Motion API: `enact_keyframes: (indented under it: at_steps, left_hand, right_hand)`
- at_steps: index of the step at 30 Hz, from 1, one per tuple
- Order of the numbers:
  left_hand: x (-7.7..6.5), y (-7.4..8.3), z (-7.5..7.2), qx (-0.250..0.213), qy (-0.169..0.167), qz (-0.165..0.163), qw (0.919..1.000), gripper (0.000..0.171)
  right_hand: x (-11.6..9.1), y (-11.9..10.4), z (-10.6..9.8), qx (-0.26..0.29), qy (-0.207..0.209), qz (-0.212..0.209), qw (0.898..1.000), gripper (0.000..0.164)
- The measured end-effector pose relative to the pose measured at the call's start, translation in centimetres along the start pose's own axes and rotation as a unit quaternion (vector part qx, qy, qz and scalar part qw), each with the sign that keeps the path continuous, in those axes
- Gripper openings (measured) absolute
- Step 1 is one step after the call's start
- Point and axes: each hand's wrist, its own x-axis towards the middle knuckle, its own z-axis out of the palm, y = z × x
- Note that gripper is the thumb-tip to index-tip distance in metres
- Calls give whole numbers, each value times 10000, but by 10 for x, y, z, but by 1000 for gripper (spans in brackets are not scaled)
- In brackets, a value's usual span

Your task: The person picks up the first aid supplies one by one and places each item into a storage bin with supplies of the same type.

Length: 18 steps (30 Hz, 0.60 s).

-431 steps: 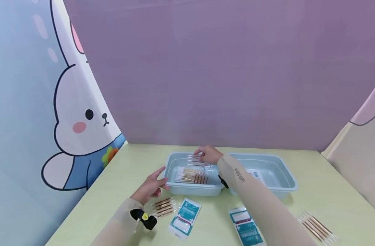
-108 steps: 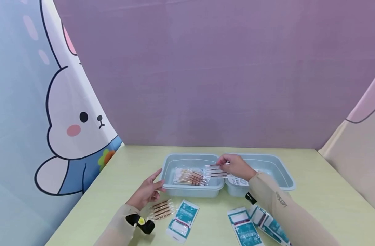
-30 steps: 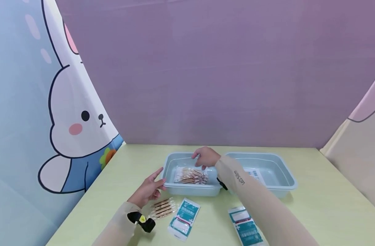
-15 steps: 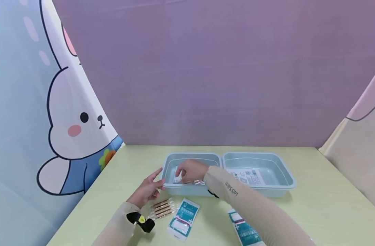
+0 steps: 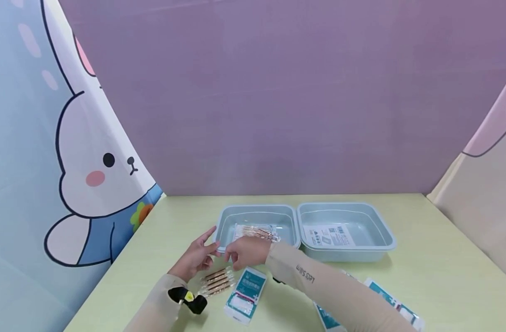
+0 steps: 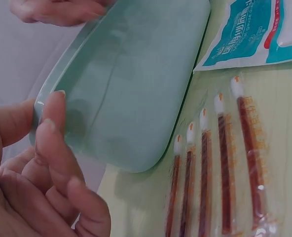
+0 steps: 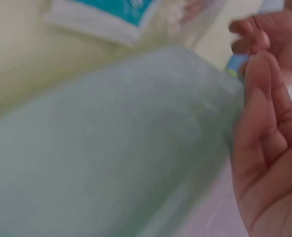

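Observation:
My left hand (image 5: 194, 259) pinches the front left rim of the left blue plastic basin (image 5: 258, 208), thumb on one side and fingers on the other in the left wrist view. Over the front edge of that basin hovers my right hand (image 5: 248, 251), fingers loosely bent, with nothing visible in them. Packs of cotton swabs (image 5: 257, 232) lie inside the basin, partly covered by the right hand. A clear sleeve of brown-stemmed iodine swabs (image 6: 205, 168) lies on the table below the left hand. Just right of it is a teal and white packet (image 5: 247, 295).
A second blue basin (image 5: 346, 254) stands against the left one at right, a printed label (image 5: 329, 235) inside. Near the right sleeve lie a teal packet (image 5: 328, 319), partly hidden, and another packet (image 5: 395, 304). A purple cloth backdrop (image 5: 277, 115) rises behind the table.
Earlier the right hand held swab packs over the left basin. It has since let go, dipped into the basin and come forward over the front rim. The left hand stays on the rim.

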Motion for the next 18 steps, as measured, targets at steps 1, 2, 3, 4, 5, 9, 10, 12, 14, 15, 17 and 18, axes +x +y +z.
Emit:
enact_keyframes:
  at_steps: [1,2,3,4,5,9,10,12,14,15,17,18]
  left_hand:
    - [0,0,0,-20,-7,12,10000,60]
    - [0,0,-1,-32,-23,25,10000,60]
    - [0,0,-1,-36,-33,34,10000,59]
    - [0,-1,-1,-43,-41,48,10000,59]
    - [0,-1,-1,-57,-40,54,10000,59]
    - [1,-2,0,-112,-88,82,9999,59]
    - [1,-2,0,-127,-96,99,9998,59]
    - [0,-3,0,-129,-102,111,9998,59]
    - [0,-4,1,-101,-83,94,9999,60]
    - [0,-3,1,-69,-59,85,9999,59]
    - [0,-2,1,-27,-15,75,10000,59]
    - [1,-1,0,-20,-5,91,10000,59]
  right_hand:
    - [0,-1,3,-36,50,21,10000,18]
    - [0,-3,7,-21,75,36,10000,19]
    - [0,-4,11,-30,89,21,10000,19]
    - [0,-4,14,-64,102,-7,9999,20]
    - [0,-5,18,-91,92,-31,9999,21]
    - [3,-1,33,-254,-98,-197,9994,24]
    - [5,0,36,-303,-130,-229,9992,24]
    - [8,2,42,-328,-218,-309,9987,26]
    - [11,4,47,-308,-290,-364,9984,28]
    - [12,4,50,-349,-316,-443,9979,29]
    - [15,5,54,-520,-314,-586,9964,33]
    - [16,4,55,-578,-289,-601,9961,34]
